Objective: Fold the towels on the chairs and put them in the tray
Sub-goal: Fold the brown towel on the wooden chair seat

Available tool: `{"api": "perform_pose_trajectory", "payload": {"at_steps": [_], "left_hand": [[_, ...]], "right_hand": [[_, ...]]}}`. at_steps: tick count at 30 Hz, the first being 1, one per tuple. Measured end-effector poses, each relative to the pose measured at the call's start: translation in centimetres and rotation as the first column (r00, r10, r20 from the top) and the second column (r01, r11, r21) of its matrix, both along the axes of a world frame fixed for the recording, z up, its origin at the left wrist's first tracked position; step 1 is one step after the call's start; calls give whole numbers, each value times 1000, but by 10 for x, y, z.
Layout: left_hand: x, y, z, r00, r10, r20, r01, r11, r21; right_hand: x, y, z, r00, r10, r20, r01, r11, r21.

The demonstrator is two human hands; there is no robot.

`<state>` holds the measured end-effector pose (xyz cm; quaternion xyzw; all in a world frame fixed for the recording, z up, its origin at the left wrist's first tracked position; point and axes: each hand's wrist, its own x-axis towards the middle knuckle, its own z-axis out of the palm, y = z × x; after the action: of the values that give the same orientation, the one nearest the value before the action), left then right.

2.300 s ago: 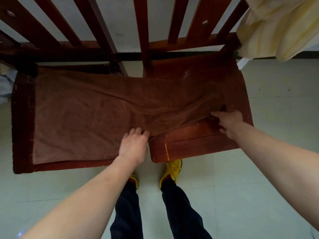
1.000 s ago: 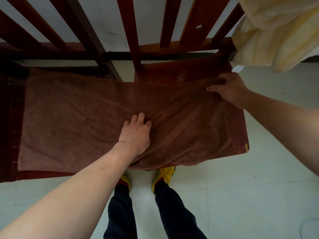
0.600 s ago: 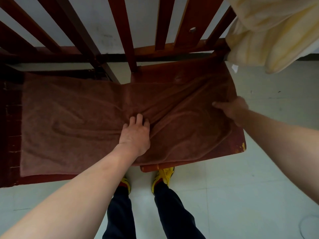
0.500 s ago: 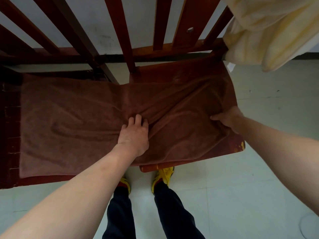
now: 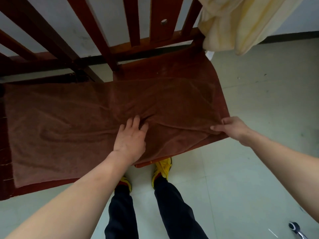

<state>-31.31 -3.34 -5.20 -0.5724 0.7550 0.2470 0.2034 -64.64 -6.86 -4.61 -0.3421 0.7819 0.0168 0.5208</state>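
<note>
A brown towel point(image 5: 72, 121) lies spread across the seats of two wooden chairs standing side by side, the left chair point(image 5: 43, 188) and the right chair point(image 5: 172, 69). It covers most of both seats, its near long edge running along their front edges, with creases gathered around its middle. The left hand point(image 5: 130, 138) rests palm down on the towel's middle, near the front edge where the seats meet, fingers straight and slightly spread. The right hand point(image 5: 232, 126) pinches the towel's corner at the front right corner of the right seat, thumb and fingers closed on the cloth. A cream towel point(image 5: 241, 23) hangs over the right end of the right chair's back. Yellow shoes point(image 5: 163, 167) stand on the tiled floor point(image 5: 259, 169) below the front edge.
</note>
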Motion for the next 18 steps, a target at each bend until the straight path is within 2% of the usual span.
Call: {"api": "perform_pose_trajectory", "payload": {"at_steps": [2,3,4,6,8,9,11,13,16,18], "left_hand": [[-9,7,-1,999,-42,-9,43,997,70],[-13,10,-2,999,-42,5,41,993,112],[-16,11,-3,999,-35,19,32,990,141],[-20,12,-3,999,-17,37,11,986,165],[-24,9,-2,998,-27,50,18,984,178],[-25,6,0,997,-47,60,35,982,183],[-25,0,3,994,-71,78,56,981,184],[-27,-5,5,991,-87,98,68,981,181],[-30,-10,7,995,-59,75,49,990,129],[-38,-21,8,999,-36,8,36,999,3]], "right_hand": [[1,-5,4,981,-189,37,193,967,-169],[1,-8,7,972,-232,33,233,940,-249],[2,-13,10,975,-224,-6,211,925,-317],[0,-21,11,981,-85,-176,17,935,-354],[-7,-29,11,940,60,-335,-139,967,-215],[-10,-30,13,944,73,-322,-118,985,-123],[-12,-29,19,980,0,-198,8,999,41],[-16,-21,25,997,-37,-71,49,983,178],[-22,8,18,998,57,5,-56,968,244],[-30,25,8,1000,16,-12,-14,988,157]]}}
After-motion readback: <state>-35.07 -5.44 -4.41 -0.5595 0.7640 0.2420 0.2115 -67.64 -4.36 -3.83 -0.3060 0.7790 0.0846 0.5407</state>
